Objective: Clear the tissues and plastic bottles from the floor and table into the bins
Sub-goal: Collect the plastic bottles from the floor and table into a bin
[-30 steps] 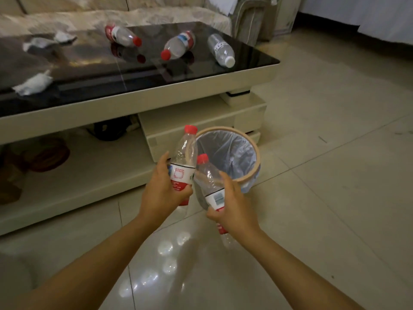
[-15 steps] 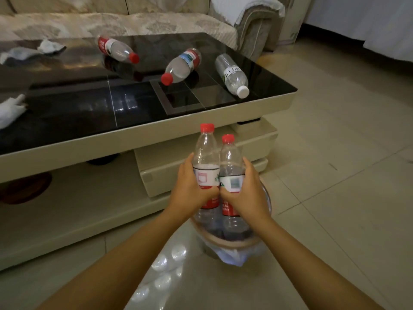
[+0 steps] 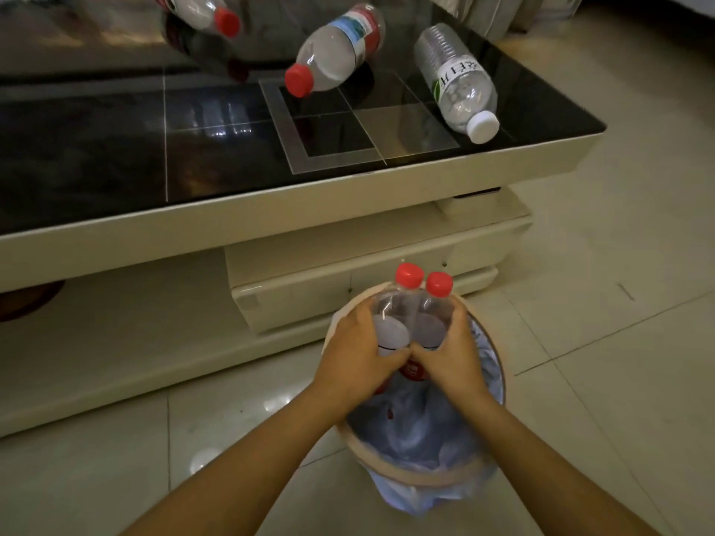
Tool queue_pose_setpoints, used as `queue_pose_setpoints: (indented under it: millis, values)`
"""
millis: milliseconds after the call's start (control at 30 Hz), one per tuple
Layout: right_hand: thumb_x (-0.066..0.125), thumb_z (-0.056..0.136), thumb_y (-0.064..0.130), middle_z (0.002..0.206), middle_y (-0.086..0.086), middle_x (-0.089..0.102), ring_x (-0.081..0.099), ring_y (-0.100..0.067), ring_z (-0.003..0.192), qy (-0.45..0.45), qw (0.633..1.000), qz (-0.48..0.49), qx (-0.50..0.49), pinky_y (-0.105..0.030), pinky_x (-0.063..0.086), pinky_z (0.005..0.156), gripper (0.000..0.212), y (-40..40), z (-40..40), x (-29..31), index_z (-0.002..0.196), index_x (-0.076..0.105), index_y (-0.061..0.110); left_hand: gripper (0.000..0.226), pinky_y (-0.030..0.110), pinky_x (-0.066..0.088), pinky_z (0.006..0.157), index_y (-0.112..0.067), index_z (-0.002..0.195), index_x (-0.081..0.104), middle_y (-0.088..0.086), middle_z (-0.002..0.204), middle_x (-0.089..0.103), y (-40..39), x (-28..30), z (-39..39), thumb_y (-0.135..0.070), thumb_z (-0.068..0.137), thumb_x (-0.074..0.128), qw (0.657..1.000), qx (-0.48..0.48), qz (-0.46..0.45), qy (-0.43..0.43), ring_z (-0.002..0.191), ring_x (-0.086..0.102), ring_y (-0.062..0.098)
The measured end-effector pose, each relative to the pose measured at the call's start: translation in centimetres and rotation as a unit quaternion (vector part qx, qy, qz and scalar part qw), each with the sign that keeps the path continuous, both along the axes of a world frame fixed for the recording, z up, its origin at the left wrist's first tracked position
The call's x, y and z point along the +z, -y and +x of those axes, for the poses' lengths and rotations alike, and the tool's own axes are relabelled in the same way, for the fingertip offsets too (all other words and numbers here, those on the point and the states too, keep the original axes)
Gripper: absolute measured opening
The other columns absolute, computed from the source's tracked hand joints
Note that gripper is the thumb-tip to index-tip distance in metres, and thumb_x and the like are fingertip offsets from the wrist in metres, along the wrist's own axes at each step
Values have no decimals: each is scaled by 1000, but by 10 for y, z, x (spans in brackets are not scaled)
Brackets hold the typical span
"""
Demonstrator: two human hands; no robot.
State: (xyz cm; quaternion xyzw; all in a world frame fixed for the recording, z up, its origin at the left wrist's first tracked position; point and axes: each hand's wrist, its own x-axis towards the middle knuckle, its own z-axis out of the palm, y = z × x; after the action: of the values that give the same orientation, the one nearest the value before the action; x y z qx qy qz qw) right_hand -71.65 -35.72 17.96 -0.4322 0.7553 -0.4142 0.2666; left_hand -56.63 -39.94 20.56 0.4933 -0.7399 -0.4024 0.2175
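Two clear red-capped bottles stand upright side by side over the round lined bin (image 3: 410,475) on the floor. My left hand (image 3: 354,361) grips the left bottle (image 3: 392,315); my right hand (image 3: 452,353) grips the right bottle (image 3: 435,313). Their lower ends sit inside the bin's rim, hidden by my hands. Three more bottles lie on the black glass table (image 3: 116,156): a red-capped one (image 3: 201,7) at the top edge, a red-capped one (image 3: 332,52) in the middle, a white-capped one (image 3: 456,79) at the right.
The table's cream frame and lower drawer unit (image 3: 348,272) stand just behind the bin. Beige tiled floor (image 3: 619,342) stretches to the right. A sofa corner (image 3: 499,13) shows behind the table's far right.
My hands brought the two bottles together and lowered them from above the bin into its opening. The view tilted down and closer; the tissues on the table left the frame.
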Motion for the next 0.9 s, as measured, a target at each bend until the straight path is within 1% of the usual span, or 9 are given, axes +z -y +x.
queue_pose_setpoints:
  millis: [67, 133, 333, 400, 500, 567, 633, 700, 900]
  values:
    - [82, 63, 32, 133, -4, 54, 51, -18, 123, -35, 999, 19, 3, -40, 42, 105, 84, -1, -3, -5, 134, 38, 18, 75, 27, 38, 100, -17, 135, 39, 1, 132, 42, 0, -3, 0, -41, 72, 72, 994, -9, -70, 85, 121, 41, 17]
    - [82, 67, 28, 133, -7, 54, 51, -22, 123, -69, 997, 34, 13, -39, 42, 104, 82, -4, -3, -9, 134, 38, 14, 73, 29, 38, 101, -17, 136, 39, 4, 133, 43, -1, -8, 0, -37, 73, 71, 988, -19, -99, 121, 122, 42, 22]
    - [80, 71, 22, 133, -12, 53, 51, -27, 122, -54, 997, 52, 23, -41, 44, 101, 81, -7, -2, -16, 138, 36, 11, 65, 29, 39, 96, -17, 138, 35, 6, 138, 47, -3, -5, -5, -26, 82, 65, 988, -19, -76, 132, 121, 50, 24]
    - [79, 72, 18, 130, -11, 55, 52, -25, 120, -58, 997, 44, 29, -34, 43, 99, 70, -6, -1, -18, 131, 42, 11, 63, 30, 41, 92, -15, 138, 34, 8, 136, 49, -4, -5, -7, -21, 84, 64, 992, 2, -53, 118, 118, 52, 25]
    - [74, 76, 9, 118, -9, 60, 56, -24, 111, -69, 996, 51, 39, -23, 40, 87, 47, -5, 1, -19, 117, 51, 9, 54, 31, 43, 86, -13, 140, 33, 8, 127, 57, -2, -7, -8, -16, 90, 53, 990, 16, -53, 131, 109, 57, 25]
    - [70, 78, 3, 119, -8, 61, 56, -23, 111, -76, 995, 53, 41, -22, 39, 87, 45, -5, 1, -20, 119, 53, 11, 53, 35, 46, 82, -13, 140, 33, 10, 119, 61, -1, -7, -9, -14, 90, 50, 986, 14, -60, 154, 101, 59, 27]
    - [68, 78, 1, 122, -7, 60, 56, -23, 112, -87, 994, 50, 43, -21, 40, 88, 50, -7, 2, -19, 123, 51, 13, 54, 40, 50, 80, -12, 140, 33, 13, 116, 62, -1, -3, -9, -14, 89, 51, 985, 20, -61, 158, 97, 60, 29]
    - [68, 78, 5, 125, -5, 58, 56, -21, 112, -100, 993, 51, 49, -22, 42, 86, 54, -9, 3, -16, 127, 48, 17, 56, 42, 50, 83, -11, 140, 32, 12, 122, 59, -1, 3, -6, -17, 89, 54, 986, 29, -66, 147, 103, 59, 29]
    - [72, 76, 14, 130, -1, 54, 54, -19, 116, -132, 987, 47, 77, -35, 47, 93, 60, -10, 6, 7, 130, 46, 20, 57, 38, 49, 82, -18, 132, 39, 7, 127, 54, 2, 29, 16, -26, 82, 66, 988, 8, -57, 142, 110, 56, 28]
